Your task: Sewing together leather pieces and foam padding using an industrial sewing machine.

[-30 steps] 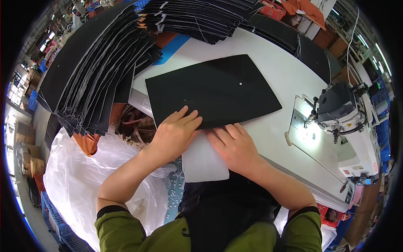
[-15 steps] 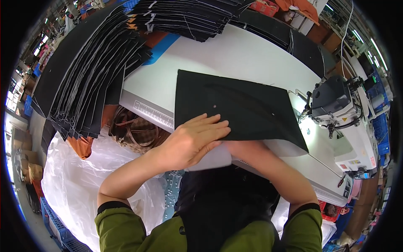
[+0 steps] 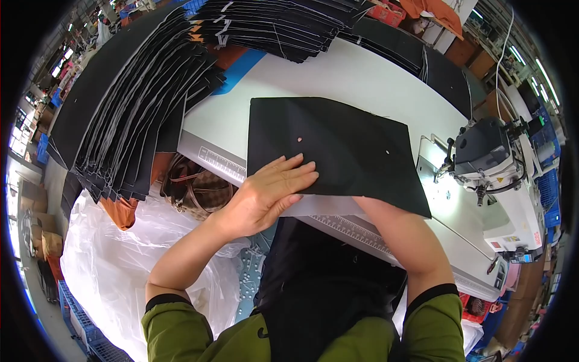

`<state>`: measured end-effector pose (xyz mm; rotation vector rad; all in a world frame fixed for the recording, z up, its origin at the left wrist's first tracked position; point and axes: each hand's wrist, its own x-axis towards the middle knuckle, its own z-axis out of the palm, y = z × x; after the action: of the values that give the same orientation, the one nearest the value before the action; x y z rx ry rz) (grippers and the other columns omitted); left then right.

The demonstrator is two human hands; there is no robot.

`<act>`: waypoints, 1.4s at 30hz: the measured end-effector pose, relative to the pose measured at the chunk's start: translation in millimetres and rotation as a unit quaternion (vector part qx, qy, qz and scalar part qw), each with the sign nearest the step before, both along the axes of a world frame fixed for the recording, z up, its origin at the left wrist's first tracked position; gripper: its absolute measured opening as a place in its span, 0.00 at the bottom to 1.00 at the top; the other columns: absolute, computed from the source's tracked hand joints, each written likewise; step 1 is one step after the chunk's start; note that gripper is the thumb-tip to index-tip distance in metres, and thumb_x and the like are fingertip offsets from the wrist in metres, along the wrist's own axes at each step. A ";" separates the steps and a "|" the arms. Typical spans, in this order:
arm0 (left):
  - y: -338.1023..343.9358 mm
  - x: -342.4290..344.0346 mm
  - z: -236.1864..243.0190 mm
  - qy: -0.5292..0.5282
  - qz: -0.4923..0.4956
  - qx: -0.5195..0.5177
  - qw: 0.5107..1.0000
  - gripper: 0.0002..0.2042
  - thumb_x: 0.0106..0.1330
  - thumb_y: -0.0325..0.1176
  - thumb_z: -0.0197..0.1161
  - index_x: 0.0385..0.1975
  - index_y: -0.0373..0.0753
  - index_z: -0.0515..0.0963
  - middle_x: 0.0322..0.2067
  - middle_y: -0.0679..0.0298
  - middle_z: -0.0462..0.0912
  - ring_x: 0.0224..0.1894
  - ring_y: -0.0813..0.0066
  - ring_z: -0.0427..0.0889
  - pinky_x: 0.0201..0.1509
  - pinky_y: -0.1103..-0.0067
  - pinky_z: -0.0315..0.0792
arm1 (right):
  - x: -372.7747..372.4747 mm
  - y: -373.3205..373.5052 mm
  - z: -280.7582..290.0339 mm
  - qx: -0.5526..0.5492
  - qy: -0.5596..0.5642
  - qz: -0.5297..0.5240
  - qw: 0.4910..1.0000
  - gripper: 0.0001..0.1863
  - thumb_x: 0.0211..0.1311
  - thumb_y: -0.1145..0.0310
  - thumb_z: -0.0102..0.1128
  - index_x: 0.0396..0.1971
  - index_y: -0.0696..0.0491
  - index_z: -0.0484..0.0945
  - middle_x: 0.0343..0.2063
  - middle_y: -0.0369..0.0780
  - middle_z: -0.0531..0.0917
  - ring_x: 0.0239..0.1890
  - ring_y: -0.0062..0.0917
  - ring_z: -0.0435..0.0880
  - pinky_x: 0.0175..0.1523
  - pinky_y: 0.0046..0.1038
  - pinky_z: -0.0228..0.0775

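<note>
A black fabric panel (image 3: 347,151) with two small holes lies askew on the white table (image 3: 301,78). My left hand (image 3: 275,187) rests on the panel's near left edge, fingers stretched out flat. My right forearm (image 3: 398,229) runs up under the panel, and that hand is hidden beneath it. A white translucent sheet (image 3: 319,204) shows below the panel's near edge, over the ruler strip (image 3: 356,238) along the table's front. To the right stands the sewing machine (image 3: 485,151), its lit needle area beside the panel's corner.
Tall stacks of black panels (image 3: 126,102) fill the left and far back (image 3: 271,24). A brown checked bag (image 3: 193,193) sits below the table's left edge beside a large white plastic sheet (image 3: 139,259). Red crates (image 3: 386,12) and orange cloth (image 3: 431,15) are at the back.
The panel has turned and shifted rightward. My right hand has slipped from view beneath it. The white sheet has moved up under the panel, and my left hand has moved slightly right.
</note>
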<state>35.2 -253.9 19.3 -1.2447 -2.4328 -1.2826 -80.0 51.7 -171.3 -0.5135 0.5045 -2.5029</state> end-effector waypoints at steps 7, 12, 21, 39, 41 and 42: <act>-8.7 3.4 0.9 0.048 0.038 -0.049 0.997 0.19 0.74 0.35 0.58 0.59 0.31 0.78 0.62 0.52 0.78 0.69 0.48 0.71 0.74 0.59 0.63 | 41.0 -65.3 102.2 0.076 0.126 -0.068 0.987 0.32 0.80 0.42 0.30 0.72 0.45 0.64 0.67 0.40 0.72 0.70 0.33 0.69 0.77 0.46 0.52; -4.6 0.9 -6.3 0.017 0.025 -0.002 1.000 0.19 0.75 0.36 0.57 0.59 0.30 0.78 0.62 0.51 0.79 0.69 0.48 0.72 0.73 0.59 0.64 | 55.1 -64.6 119.7 0.527 0.138 -0.268 0.795 0.31 0.80 0.44 0.31 0.72 0.45 0.64 0.69 0.40 0.70 0.71 0.33 0.67 0.78 0.45 0.51; -29.7 -24.0 9.9 -0.050 0.009 0.027 0.998 0.18 0.74 0.33 0.58 0.58 0.30 0.78 0.59 0.52 0.81 0.65 0.49 0.77 0.68 0.63 0.70 | 55.1 -59.7 87.3 0.066 -0.143 -0.131 0.979 0.31 0.80 0.46 0.32 0.75 0.45 0.60 0.71 0.40 0.67 0.74 0.32 0.63 0.79 0.44 0.49; -13.4 -117.9 -32.7 0.120 0.118 -0.108 0.980 0.12 0.67 0.27 0.63 0.48 0.32 0.82 0.54 0.57 0.85 0.62 0.54 0.79 0.64 0.68 0.73 | 68.4 -81.8 160.1 0.014 -0.256 -0.145 0.956 0.31 0.80 0.46 0.32 0.76 0.45 0.56 0.73 0.41 0.63 0.76 0.34 0.60 0.80 0.43 0.48; -15.7 -120.8 -35.4 0.121 0.119 -0.105 0.980 0.12 0.66 0.28 0.63 0.48 0.33 0.82 0.53 0.58 0.85 0.61 0.55 0.79 0.64 0.68 0.73 | 67.7 -74.9 150.6 -0.003 -0.250 -0.123 0.960 0.31 0.80 0.46 0.32 0.75 0.45 0.56 0.73 0.41 0.63 0.76 0.34 0.60 0.80 0.43 0.48; -18.3 -122.8 -37.5 0.121 0.116 -0.104 0.980 0.12 0.66 0.28 0.64 0.47 0.33 0.82 0.53 0.58 0.85 0.61 0.55 0.79 0.63 0.68 0.73 | 66.0 -72.2 138.2 0.044 -0.205 -0.144 0.967 0.31 0.80 0.47 0.32 0.75 0.45 0.57 0.73 0.41 0.64 0.76 0.34 0.60 0.80 0.43 0.48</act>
<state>-87.6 -272.2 -18.1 -1.0473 -2.4891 -0.7849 -14.0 -20.4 -33.1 0.1268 0.5515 -2.7419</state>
